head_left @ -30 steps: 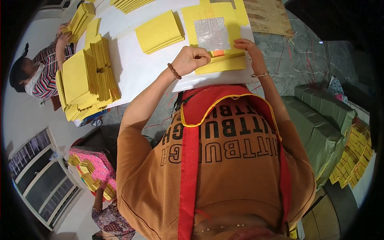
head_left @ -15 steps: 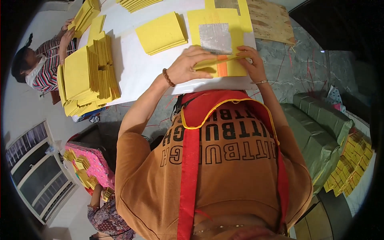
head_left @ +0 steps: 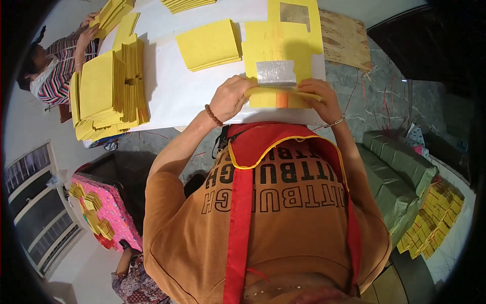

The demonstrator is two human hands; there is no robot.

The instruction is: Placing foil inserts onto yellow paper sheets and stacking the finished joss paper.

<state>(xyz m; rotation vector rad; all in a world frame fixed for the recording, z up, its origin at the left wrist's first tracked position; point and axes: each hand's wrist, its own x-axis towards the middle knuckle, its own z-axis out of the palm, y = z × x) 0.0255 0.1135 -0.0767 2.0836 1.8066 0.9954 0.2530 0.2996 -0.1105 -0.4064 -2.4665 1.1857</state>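
Observation:
A yellow paper sheet (head_left: 273, 93) stands partly raised near the table's front edge, one end in each of my hands. My left hand (head_left: 232, 99) is closed on its left end, fingers curled. At the right end, my right hand (head_left: 322, 99) pinches it, with the thumb below. Just behind the raised edge lies a silver foil patch (head_left: 276, 72) on flat yellow paper (head_left: 263, 43). An orange band (head_left: 282, 101) shows in front, under the raised sheet. A low yellow paper stack (head_left: 208, 45) lies to the left of that paper.
A tall pile of folded yellow paper (head_left: 98, 83) fills the white table's (head_left: 174, 104) left end. A co-worker in a striped top (head_left: 63, 68) handles yellow paper there. Another person (head_left: 139, 283) is by a pink-covered table (head_left: 114, 202). Green-covered seating (head_left: 390, 172) stands right.
My left fingers, spread earlier, have curled around the sheet's end. The raised sheet sits lower and closer to me. Less of the silver patch shows, and it appears closer to the raised edge.

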